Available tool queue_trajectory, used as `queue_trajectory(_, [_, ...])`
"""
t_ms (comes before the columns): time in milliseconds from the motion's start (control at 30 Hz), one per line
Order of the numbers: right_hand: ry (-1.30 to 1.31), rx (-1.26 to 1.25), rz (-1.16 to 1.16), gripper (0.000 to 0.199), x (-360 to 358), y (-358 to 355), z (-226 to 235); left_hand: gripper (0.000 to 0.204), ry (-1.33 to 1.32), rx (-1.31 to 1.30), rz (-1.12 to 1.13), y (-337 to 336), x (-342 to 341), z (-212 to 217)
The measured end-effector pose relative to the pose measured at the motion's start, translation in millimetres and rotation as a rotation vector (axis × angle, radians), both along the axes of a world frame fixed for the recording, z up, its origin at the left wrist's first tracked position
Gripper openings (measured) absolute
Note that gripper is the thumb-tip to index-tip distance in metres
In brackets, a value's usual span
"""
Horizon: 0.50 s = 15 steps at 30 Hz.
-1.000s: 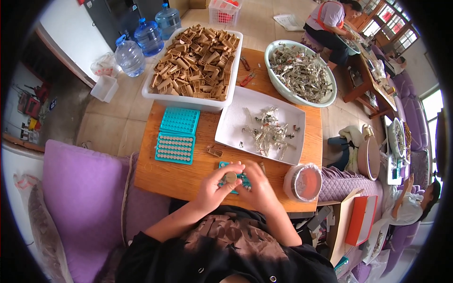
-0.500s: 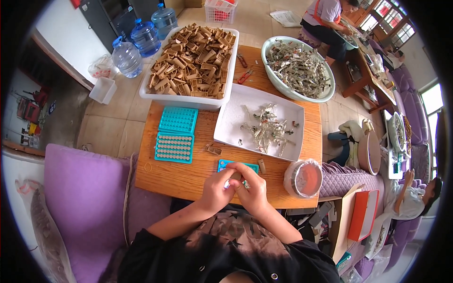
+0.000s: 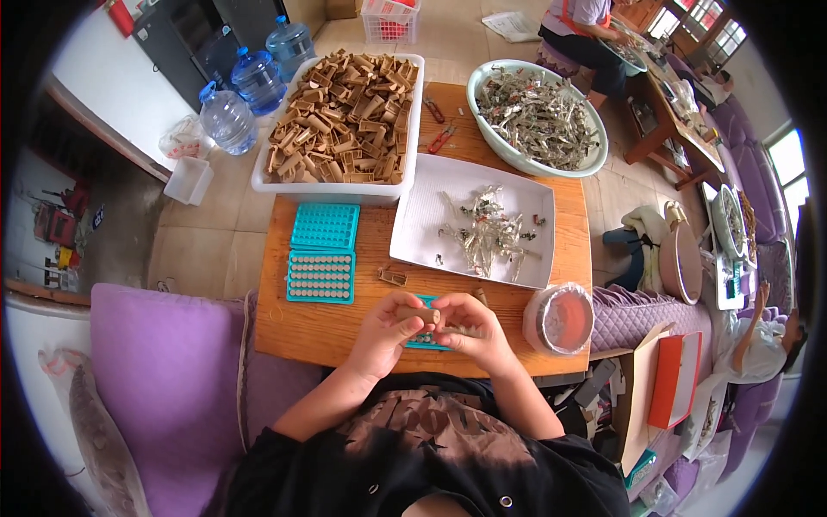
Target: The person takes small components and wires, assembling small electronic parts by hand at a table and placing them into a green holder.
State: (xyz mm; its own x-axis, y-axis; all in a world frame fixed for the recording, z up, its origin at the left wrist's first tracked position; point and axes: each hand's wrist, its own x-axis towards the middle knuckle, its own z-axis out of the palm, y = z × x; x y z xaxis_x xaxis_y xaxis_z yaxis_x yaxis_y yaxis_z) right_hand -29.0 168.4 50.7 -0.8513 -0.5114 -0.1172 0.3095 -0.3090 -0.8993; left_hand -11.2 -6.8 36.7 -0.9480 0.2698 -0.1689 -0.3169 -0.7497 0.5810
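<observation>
The left hand (image 3: 380, 334) pinches a small, long, brown, plastic-looking piece (image 3: 419, 315); its end nears the right hand (image 3: 479, 336), whose grip I can't tell.

Black short-sleeved top (image 3: 413, 470), faded brownish-pink print (image 3: 422, 422) across front, two small pale rings (image 3: 506, 501); forearms (image 3: 332, 403) bare.

L hand (image 3: 377, 334) & R hand (image 3: 479, 336) up close tog. in front of the torso (image 3: 431, 422), fingertips nearly meeting. L forearm (image 3: 326, 396), bare, comes in from lower L, angled up & inward; R forearm (image 3: 524, 403), also bare, mirrors it from lower R. L thumb (image 3: 407, 328) & fingers curled in a pinch; R fingers (image 3: 463, 304) bent inward twd L hand. R grip partly hidden, can't tell how tight.
</observation>
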Motion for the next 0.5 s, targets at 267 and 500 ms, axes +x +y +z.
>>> queue_trajectory(267, [0.492,0.290,-0.177,0.026,4,-5,2,0.037,0.579,-1.130,-0.040,-12,6,21])
queue_trajectory(500, [0.462,0.266,-0.108,0.032,6,-13,4,0.033,0.692,-1.146,0.077,3,8,31])
